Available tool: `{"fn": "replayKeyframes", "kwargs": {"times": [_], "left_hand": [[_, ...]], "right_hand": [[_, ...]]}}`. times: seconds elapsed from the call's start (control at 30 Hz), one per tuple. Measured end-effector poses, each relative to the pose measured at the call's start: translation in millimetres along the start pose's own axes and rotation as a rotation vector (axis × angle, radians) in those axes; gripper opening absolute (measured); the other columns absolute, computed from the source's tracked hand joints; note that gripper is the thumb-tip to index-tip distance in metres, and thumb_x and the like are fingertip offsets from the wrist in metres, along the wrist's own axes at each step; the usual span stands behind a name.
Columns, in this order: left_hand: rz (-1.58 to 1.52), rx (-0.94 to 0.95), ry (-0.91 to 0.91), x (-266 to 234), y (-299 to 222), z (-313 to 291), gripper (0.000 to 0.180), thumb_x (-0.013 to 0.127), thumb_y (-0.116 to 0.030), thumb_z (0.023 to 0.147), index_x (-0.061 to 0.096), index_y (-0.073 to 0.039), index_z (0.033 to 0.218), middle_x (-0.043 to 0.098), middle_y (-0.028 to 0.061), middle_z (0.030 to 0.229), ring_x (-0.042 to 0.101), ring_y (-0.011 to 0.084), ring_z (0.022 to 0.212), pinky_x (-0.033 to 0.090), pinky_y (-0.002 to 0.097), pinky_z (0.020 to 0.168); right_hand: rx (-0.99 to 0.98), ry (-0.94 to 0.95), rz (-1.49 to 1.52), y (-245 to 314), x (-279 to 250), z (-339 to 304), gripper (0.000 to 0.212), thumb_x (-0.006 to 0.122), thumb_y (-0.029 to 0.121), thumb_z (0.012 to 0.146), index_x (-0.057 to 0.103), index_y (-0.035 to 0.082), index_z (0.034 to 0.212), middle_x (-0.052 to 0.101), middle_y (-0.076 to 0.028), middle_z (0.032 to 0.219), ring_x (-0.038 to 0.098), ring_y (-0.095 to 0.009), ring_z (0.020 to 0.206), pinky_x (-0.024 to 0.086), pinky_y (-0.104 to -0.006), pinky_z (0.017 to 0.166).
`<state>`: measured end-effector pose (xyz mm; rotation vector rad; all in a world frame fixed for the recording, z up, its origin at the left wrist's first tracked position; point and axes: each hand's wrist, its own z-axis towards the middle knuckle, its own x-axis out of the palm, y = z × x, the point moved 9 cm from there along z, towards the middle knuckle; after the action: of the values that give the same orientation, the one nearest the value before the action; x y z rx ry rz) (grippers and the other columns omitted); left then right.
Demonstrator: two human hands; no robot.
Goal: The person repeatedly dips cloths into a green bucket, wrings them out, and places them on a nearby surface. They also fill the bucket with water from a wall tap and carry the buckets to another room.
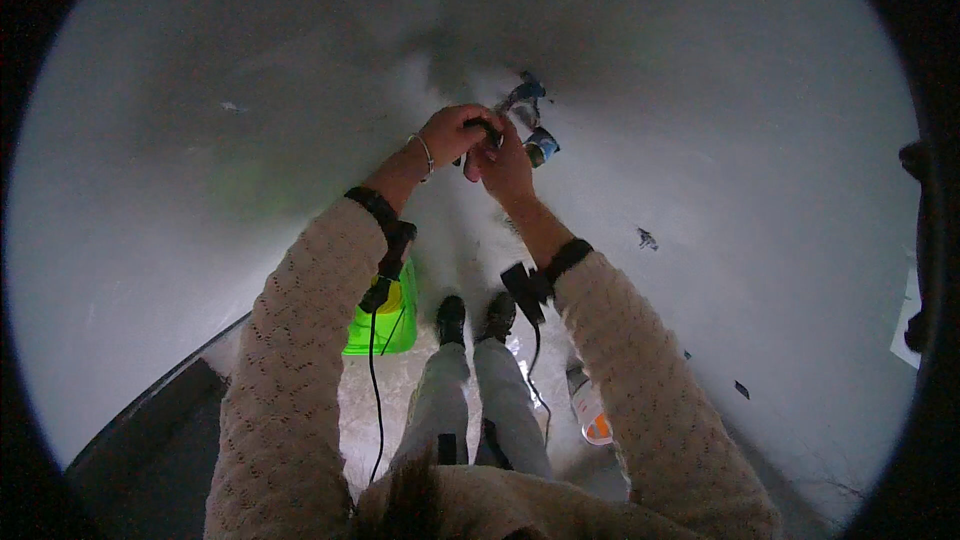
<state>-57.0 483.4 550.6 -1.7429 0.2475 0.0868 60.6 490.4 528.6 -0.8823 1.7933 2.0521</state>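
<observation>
Both hands are raised together in front of the pale wall. My left hand (452, 133) curls its fingers around a small dark curved thing (487, 130), whose kind I cannot make out. My right hand (508, 166) is closed against the same spot, its fingertips meeting the left ones. Part of what they grip is hidden by the fingers. Just beyond the right hand, a blue piece (527, 89) with dark, tangled strands shows against the wall. A second blue piece (543, 145) lies right beside that hand.
A bright green container (385, 332) with something yellow stands on the floor left of my feet. At the right, a white bucket with an orange patch (597, 427) is partly behind my sleeve. Dark marks (647, 239) dot the right wall. Cables hang from both wrists.
</observation>
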Motion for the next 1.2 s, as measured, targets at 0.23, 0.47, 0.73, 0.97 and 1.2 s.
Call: {"fn": "replayKeyframes", "kwargs": {"times": [0.23,0.47,0.73,0.97,1.2], "left_hand": [[-0.106,0.168,-0.178,-32,-21,-20,0.019,0.05,-0.001,0.079,0.06,-0.006,0.093,0.063,0.0056,0.09,0.059,0.016,0.086,0.047,0.0283,0.078],[-0.014,0.225,-0.425,-52,1,-12,0.018,0.048,-0.001,0.077,0.059,-0.007,0.091,0.06,0.0078,0.091,0.057,0.0202,0.087,0.044,0.0312,0.084],[1.063,0.045,-0.072,20,52,33,0.018,0.057,-0.007,0.076,0.058,-0.01,0.094,0.055,0.0113,0.097,0.053,0.0299,0.091,0.044,0.0406,0.087],[0.851,-0.046,-0.284,-11,63,14,0.022,0.059,-0.01,0.079,0.059,-0.01,0.101,0.056,0.0112,0.096,0.05,0.0312,0.101,0.042,0.0413,0.089],[0.512,0.174,-0.777,-63,36,-86,0.019,0.055,-0.011,0.083,0.06,-0.008,0.101,0.056,0.0152,0.102,0.051,0.032,0.099,0.042,0.0388,0.087]], "right_hand": [[0.082,0.235,-0.191,-5,28,5,0.038,0.055,0.039,0.082,0.061,0.003,0.094,0.062,-0.019,0.092,0.06,-0.036,0.085,0.048,-0.0441,0.071],[0.284,0.403,-0.38,-90,38,-29,0.041,0.056,0.041,0.08,0.06,0.005,0.097,0.062,-0.018,0.089,0.06,-0.037,0.081,0.048,-0.0453,0.072],[0.483,0.109,0.01,-133,-3,-44,0.025,0.057,0.017,0.079,0.057,0.003,0.1,0.061,-0.02,0.089,0.06,-0.037,0.083,0.049,-0.0469,0.071],[0.378,0.157,-0.375,-143,-28,-48,0.023,0.058,0.019,0.081,0.056,0.008,0.1,0.058,-0.014,0.097,0.057,-0.036,0.087,0.047,-0.0468,0.071],[0.835,0.118,1.245,-153,94,-36,0.031,0.05,0.009,0.086,0.051,0.011,0.116,0.055,-0.012,0.106,0.055,-0.024,0.085,0.045,-0.034,0.072]]}}
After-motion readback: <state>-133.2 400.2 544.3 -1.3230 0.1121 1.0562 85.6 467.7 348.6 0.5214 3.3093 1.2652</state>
